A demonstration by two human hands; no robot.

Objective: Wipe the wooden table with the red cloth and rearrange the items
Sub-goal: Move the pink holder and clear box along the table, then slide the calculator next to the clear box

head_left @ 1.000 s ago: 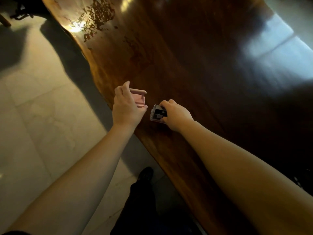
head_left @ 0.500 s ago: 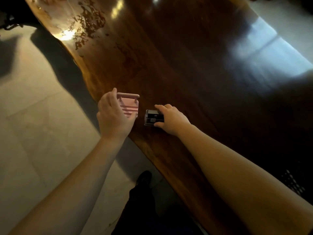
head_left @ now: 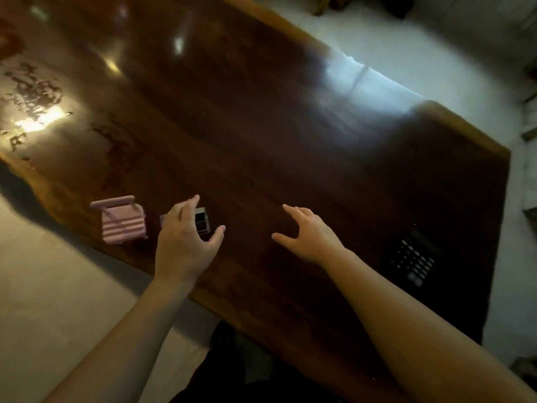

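A dark polished wooden table (head_left: pixel 290 146) fills the view. Near its left front edge stands a small pink striped stand (head_left: pixel 123 222) with a bar on top, alone. Just right of it lies a small black box (head_left: pixel 201 221), partly hidden behind my left hand (head_left: pixel 186 242), which hovers over it with fingers spread and not gripping. My right hand (head_left: pixel 308 234) is open above bare wood to the right, holding nothing. No red cloth is in view.
A black calculator (head_left: pixel 414 258) lies near the table's right end. Pale tiled floor (head_left: pixel 43 286) runs along the left edge and beyond the far side. My dark trouser leg (head_left: pixel 232 359) is below the table's front edge. Furniture legs stand at the top right.
My left hand let go of the pink stand and moved right over the black box. My right hand released the box and moved right. The view swung right, revealing the calculator.
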